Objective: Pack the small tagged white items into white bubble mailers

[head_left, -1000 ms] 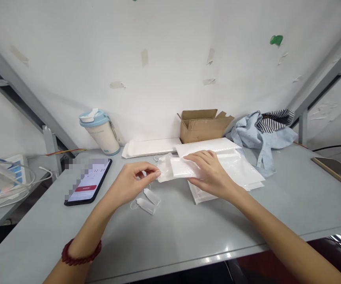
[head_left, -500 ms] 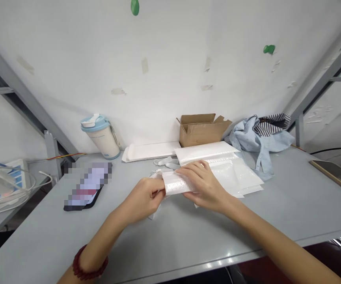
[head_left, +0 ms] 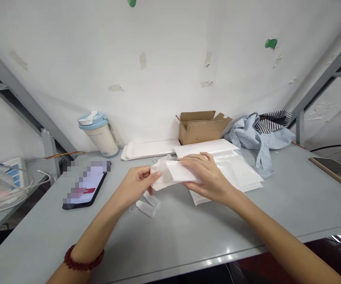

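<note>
In the head view a small white bubble mailer (head_left: 179, 172) is held up over the middle of the table. My left hand (head_left: 136, 183) pinches its thin, spread flap between thumb and fingers. The mailer's body lies in my right hand (head_left: 208, 176), thumb below and fingers over the top; part of it is hidden by those fingers. Beneath the left hand, curled whitish strips (head_left: 147, 207) rest on the table. Several flat white bubble mailers (head_left: 243, 173) overlap behind and beside the right hand.
Along the wall stand a cream tumbler with a blue lid (head_left: 101, 136), long white mailers (head_left: 155, 148), an open cardboard box (head_left: 204, 132) and crumpled light-blue cloth (head_left: 251, 132). A phone (head_left: 89, 185) lies left, cables and a power strip (head_left: 13, 173) beyond it, another device (head_left: 336, 173) far right.
My left hand has shifted left and now pinches the mailer's spread flap. The mailer has turned, showing a smooth face. Strips under the left hand show more fully.
</note>
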Tool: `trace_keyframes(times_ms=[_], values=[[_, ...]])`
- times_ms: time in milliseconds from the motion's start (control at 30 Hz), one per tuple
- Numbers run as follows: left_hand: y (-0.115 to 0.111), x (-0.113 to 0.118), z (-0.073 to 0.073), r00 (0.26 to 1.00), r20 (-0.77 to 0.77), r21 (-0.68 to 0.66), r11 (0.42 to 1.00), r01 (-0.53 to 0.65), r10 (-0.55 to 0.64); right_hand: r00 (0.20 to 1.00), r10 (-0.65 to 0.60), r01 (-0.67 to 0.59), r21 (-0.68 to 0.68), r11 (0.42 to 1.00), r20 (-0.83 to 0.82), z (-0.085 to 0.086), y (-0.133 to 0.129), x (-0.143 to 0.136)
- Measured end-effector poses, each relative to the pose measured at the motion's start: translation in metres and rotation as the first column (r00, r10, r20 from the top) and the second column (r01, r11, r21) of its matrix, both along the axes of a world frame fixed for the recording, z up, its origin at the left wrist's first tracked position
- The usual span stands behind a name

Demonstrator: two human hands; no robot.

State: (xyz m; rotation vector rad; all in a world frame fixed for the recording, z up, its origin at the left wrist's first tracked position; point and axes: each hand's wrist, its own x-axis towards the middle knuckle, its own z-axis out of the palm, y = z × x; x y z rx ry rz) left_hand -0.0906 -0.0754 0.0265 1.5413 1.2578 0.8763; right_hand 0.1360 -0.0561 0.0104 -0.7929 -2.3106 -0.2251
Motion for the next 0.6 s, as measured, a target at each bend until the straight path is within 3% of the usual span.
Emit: trace_keyframes(times_ms=[67,167,300,467,600], values=[[-0.001,0.006,-0.005,0.999,0.039,-0.068,0.998,-0.011,0.013,0.996,-0.080,0.074,0.119,0.990,0.042,-0.002,-0.002,-0.004],[-0.003,0.015,-0.011,0.981,0.136,-0.100,0.987,-0.124,0.137,0.973,-0.208,0.183,0.219,0.958,0.096,-0.003,-0.005,-0.008],[-0.004,0.019,-0.017,0.958,0.170,-0.075,0.973,-0.219,0.229,0.959,-0.166,0.118,0.211,0.970,0.228,-0.007,-0.009,-0.010],[-0.004,0.018,-0.018,0.943,0.242,-0.083,0.973,-0.213,0.228,0.939,-0.128,0.072,0.182,0.981,0.320,-0.011,-0.012,-0.012],[-0.007,0.019,-0.015,0.945,0.189,0.075,0.956,-0.284,0.266,0.924,-0.161,0.114,0.152,0.982,0.347,-0.013,-0.012,-0.012]])
